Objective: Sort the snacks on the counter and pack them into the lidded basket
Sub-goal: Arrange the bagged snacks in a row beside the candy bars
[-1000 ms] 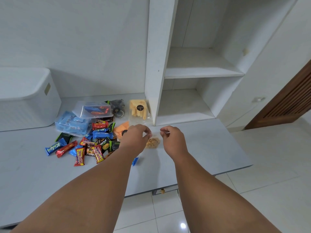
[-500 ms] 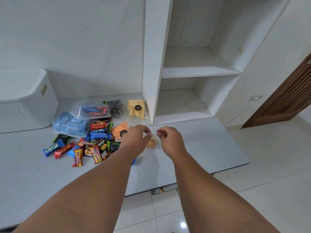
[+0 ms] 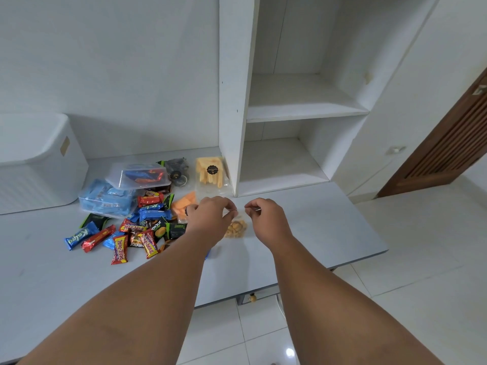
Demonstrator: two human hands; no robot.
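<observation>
Head view: clear snack bag (image 3: 236, 229) at middle of bench (image 3: 316, 227), right of wrapper pile (image 3: 137, 227). Top edge pinched by left hand (image 3: 208, 219) and right hand (image 3: 266, 217), fingers curled. Best keep mouth upward, lift level, carry to lidded basket (image 3: 39, 164) far left.

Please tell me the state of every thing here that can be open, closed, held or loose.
basket: lid on, closed.
clear box: lid on, lying tilted on the blue box.
small clear bag: pinched at its top edge by both hands.
left hand: pinching the small clear bag.
right hand: pinching the small clear bag.
snack bars: wrapped, loose in a pile on the counter.
</observation>
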